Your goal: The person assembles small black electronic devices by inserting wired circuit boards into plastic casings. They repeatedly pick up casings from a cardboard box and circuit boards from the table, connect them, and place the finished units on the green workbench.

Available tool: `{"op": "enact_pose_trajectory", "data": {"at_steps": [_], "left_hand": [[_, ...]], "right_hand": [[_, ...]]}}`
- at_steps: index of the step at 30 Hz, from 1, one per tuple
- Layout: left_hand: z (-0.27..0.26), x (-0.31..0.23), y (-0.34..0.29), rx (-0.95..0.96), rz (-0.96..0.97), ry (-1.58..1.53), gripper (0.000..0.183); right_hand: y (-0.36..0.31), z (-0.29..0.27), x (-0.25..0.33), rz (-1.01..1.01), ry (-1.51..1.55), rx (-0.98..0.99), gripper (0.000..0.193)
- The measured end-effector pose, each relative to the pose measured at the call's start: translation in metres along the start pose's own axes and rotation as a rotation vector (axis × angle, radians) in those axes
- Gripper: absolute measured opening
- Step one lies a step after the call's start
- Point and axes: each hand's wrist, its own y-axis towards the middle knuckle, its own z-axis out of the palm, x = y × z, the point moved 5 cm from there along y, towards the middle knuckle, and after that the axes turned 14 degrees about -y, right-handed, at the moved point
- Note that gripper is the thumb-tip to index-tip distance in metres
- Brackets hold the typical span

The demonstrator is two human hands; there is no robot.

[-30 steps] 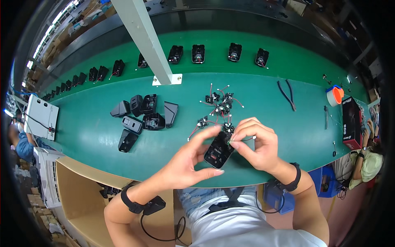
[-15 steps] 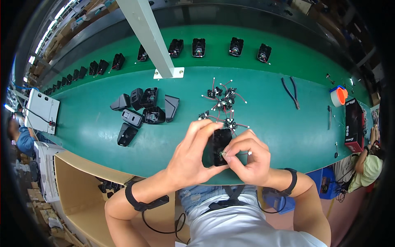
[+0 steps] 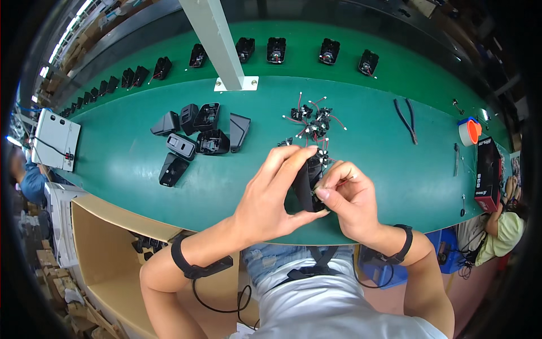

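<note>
My left hand (image 3: 268,195) is closed round a black plastic housing (image 3: 305,189), fingers over its top end and thumb under its bottom end. The housing is tilted, its side wall toward the left and its open side toward my right hand. The fingers of my right hand (image 3: 353,200) are pinched at that open side, on a small part mostly hidden by the thumb and fingertips. A white connector (image 3: 354,176) shows by the right fingers. Just beyond my hands lies a cluster of small black wired modules (image 3: 317,125) with red and black leads and white plugs.
Several empty black housings (image 3: 212,142) lie to the left. A post (image 3: 217,45) stands on the bench. Beyond, housings with parts inside (image 3: 276,50) line a green belt (image 3: 305,56). Pliers (image 3: 407,121), an orange-and-white roll (image 3: 469,131) and a black-red box (image 3: 488,174) are at right.
The housing has turned in my left hand, so its side wall shows more. Both hands have shifted slightly up in the view; my right fingers remain at its open side.
</note>
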Motion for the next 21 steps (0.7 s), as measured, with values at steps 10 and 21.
{"op": "enact_pose_trajectory", "data": {"at_steps": [10,21], "left_hand": [[-0.001,0.007,-0.004,-0.016,0.128,-0.058,0.090],[0.001,0.007,-0.005,0.003,0.123,0.052,0.090]], "right_hand": [[-0.001,0.001,0.014,-0.116,-0.116,-0.028,0.015],[0.001,0.004,0.034,-0.437,-0.730,-0.042,0.018]]}}
